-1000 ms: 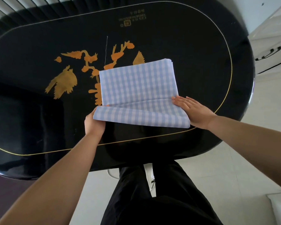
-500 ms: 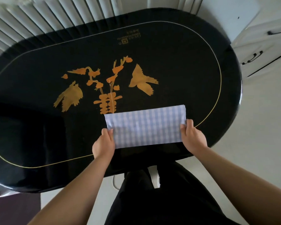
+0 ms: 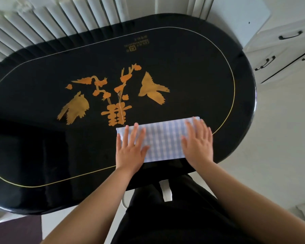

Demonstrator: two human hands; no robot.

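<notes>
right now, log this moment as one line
step: pressing fold flat | checked cloth: folded strip near table front edge | left grip: palm on its left end | right grip: palm on right end

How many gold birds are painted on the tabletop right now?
2. The left bird lies left of the orange blossom branch. The right bird lies right of it, just beyond the folded checked cloth. The cloth could hide more, though nothing shows.
</notes>
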